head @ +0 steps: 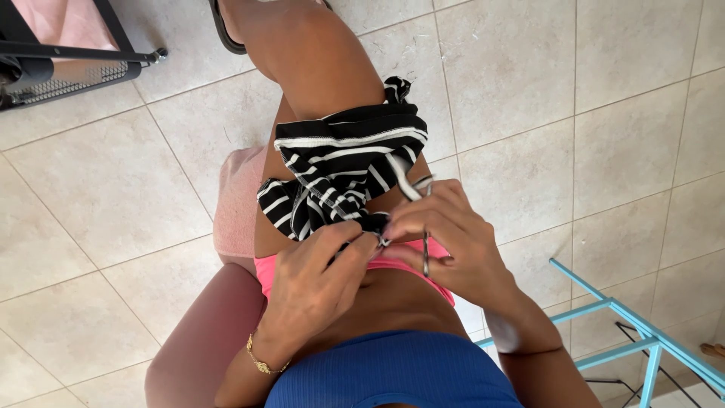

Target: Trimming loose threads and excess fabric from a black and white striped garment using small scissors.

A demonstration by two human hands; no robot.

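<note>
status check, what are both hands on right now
Left hand pinching the edge of the black-and-white striped garment on the lap. Right hand pinching the same spot, a thin metal tool in its fingers. Nothing in the way.

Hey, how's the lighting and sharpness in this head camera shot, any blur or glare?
Head view: bright, even daylight; the striped fabric and both hands, left hand and right hand, look sharp; soft shadow on the tile floor; no strong glare.

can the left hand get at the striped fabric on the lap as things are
Probably yes. The left hand already pinches the near edge of the black-and-white striped garment draped over the thigh, right beside the right hand, which holds small scissors. Nothing lies between it and the cloth.
</note>
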